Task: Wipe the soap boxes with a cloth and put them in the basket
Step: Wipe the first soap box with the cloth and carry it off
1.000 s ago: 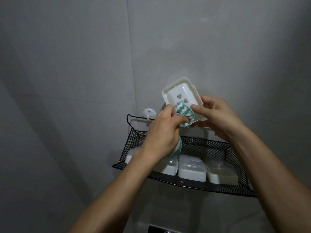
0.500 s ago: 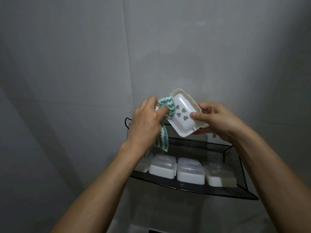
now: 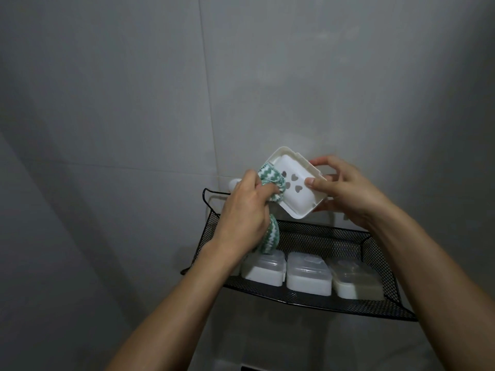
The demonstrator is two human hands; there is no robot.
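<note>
A white soap box tray (image 3: 297, 198) with heart-shaped holes is held tilted above the black mesh basket (image 3: 375, 245). My right hand (image 3: 345, 191) grips its right end, thumb on top. My left hand (image 3: 243, 212) holds a green and white zigzag cloth (image 3: 85, 183) bunched against the tray's left inner edge; the cloth's tail hangs below my palm. Three closed soap boxes (image 3: 308, 275) with clear lids sit side by side in the basket.
The basket hangs on a grey tiled wall, its left corner on a white wall hook (image 3: 233, 183). A dark corner of the room lies to the left. Something white shows dimly below the basket.
The cloth has slid from the tray's upper left rim down onto its inner left side. My right hand's fingers have shifted along the tray's right end.
</note>
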